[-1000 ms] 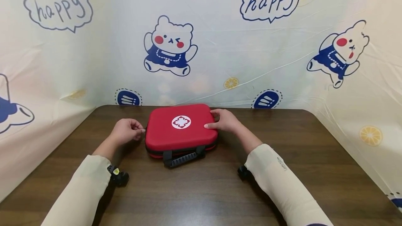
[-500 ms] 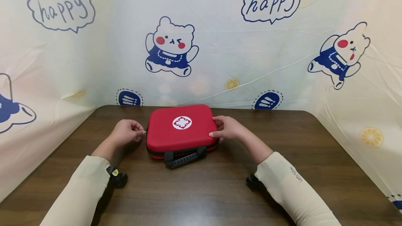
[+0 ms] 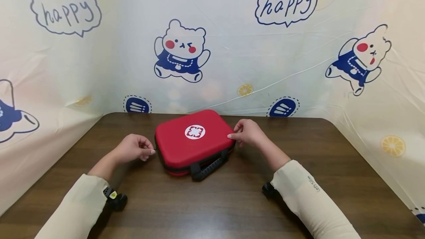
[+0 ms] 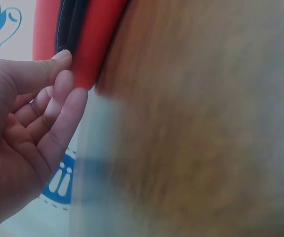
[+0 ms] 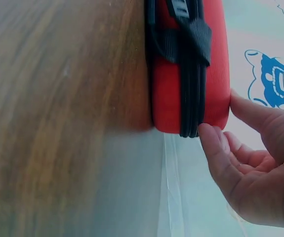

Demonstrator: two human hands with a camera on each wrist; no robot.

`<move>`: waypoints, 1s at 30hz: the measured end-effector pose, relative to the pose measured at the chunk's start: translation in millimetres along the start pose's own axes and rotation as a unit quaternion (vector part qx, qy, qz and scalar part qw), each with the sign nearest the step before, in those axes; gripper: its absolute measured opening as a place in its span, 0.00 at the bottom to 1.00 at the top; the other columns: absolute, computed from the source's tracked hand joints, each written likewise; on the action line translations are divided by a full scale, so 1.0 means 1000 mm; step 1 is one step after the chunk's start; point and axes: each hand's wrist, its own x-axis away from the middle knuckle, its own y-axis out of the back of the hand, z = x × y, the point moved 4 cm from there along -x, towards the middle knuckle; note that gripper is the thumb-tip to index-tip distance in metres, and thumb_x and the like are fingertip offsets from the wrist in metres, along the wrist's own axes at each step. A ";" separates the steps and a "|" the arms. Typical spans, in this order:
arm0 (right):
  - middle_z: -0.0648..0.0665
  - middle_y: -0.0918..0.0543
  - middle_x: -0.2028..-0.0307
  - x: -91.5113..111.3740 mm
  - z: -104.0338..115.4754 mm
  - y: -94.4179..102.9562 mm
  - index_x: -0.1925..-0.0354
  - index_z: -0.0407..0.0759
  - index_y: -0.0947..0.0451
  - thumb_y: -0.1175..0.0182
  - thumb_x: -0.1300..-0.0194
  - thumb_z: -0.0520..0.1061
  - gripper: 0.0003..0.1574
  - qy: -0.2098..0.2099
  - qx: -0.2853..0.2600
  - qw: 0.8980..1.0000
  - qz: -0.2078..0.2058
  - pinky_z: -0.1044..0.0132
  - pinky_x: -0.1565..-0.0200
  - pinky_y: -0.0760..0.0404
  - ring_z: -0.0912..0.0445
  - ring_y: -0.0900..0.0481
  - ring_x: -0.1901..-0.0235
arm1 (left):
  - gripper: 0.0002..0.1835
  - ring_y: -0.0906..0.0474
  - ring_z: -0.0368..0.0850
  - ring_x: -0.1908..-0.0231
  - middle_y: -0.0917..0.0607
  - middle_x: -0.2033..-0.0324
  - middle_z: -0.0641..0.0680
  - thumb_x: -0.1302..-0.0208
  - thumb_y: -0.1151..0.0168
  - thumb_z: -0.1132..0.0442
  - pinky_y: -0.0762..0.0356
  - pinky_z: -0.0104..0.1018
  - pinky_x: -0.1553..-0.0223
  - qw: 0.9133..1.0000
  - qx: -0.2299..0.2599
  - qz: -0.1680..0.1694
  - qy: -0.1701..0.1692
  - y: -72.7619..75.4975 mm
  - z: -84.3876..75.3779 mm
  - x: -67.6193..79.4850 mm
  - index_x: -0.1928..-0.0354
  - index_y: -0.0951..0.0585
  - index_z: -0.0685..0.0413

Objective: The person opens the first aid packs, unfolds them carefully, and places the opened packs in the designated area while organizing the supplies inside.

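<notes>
A red first-aid case (image 3: 179, 143) with a white cross emblem (image 3: 195, 132) lies flat and turned at an angle on the table in the head view. Its black handle (image 3: 210, 166) faces the near side. At the case's left side, my left hand (image 3: 134, 147) pinches the zipper pull between thumb and fingertips; the pull is mostly hidden. The left wrist view has those fingertips at the end of the black zipper (image 4: 71, 24). My right hand (image 3: 250, 132) grips the right edge, thumb on the lid and fingers against the side, near the zipper band (image 5: 192, 98).
The brown wooden table (image 3: 199, 213) extends around the case. A printed curtain (image 3: 219, 40) with cartoon bears hangs behind it and along both sides. Black wrist cameras sit below both cuffs, the left camera (image 3: 117, 201) and the right camera (image 3: 268, 190).
The case has turned, its near-left corner and handle shifting right and toward me. My left hand has moved slightly nearer me; my right hand has slid right along the case's edge.
</notes>
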 end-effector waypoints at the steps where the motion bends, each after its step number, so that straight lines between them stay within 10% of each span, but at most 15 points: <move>1: 0.40 0.18 0.73 0.001 0.000 0.001 0.61 0.37 0.25 0.28 0.42 0.46 0.19 0.002 -0.002 1.000 -0.008 0.52 0.62 0.15 0.43 0.16 0.72 | 0.05 0.19 0.47 0.75 0.16 0.75 0.55 0.41 0.31 0.67 0.16 0.39 0.70 1.000 0.003 0.003 0.000 -0.002 -0.002 0.001 0.69 0.17 0.63; 10: 0.42 0.16 0.64 0.001 0.001 0.005 0.55 0.37 0.18 0.33 0.38 0.51 0.21 0.036 0.057 0.996 -0.057 0.59 0.61 0.18 0.49 0.18 0.64 | 0.06 0.20 0.47 0.77 0.18 0.78 0.54 0.42 0.30 0.67 0.16 0.39 0.71 0.998 0.011 0.042 -0.040 -0.017 -0.017 0.014 0.70 0.18 0.63; 18: 0.36 0.21 0.43 0.003 0.002 -0.004 0.36 0.35 0.29 0.31 0.41 0.53 0.41 0.054 0.052 0.997 -0.007 0.55 0.49 0.19 0.45 0.21 0.46 | 0.06 0.21 0.47 0.77 0.18 0.78 0.54 0.42 0.31 0.66 0.17 0.39 0.72 0.995 0.009 0.078 -0.069 -0.033 -0.032 0.025 0.71 0.19 0.60; 30: 0.37 0.26 0.38 -0.003 0.003 -0.014 0.29 0.34 0.39 0.28 0.47 0.57 0.56 0.106 0.073 0.992 0.018 0.52 0.45 0.22 0.46 0.27 0.42 | 0.06 0.21 0.48 0.78 0.19 0.79 0.52 0.42 0.30 0.65 0.17 0.40 0.74 0.993 -0.002 0.079 -0.083 -0.052 -0.046 0.029 0.72 0.19 0.58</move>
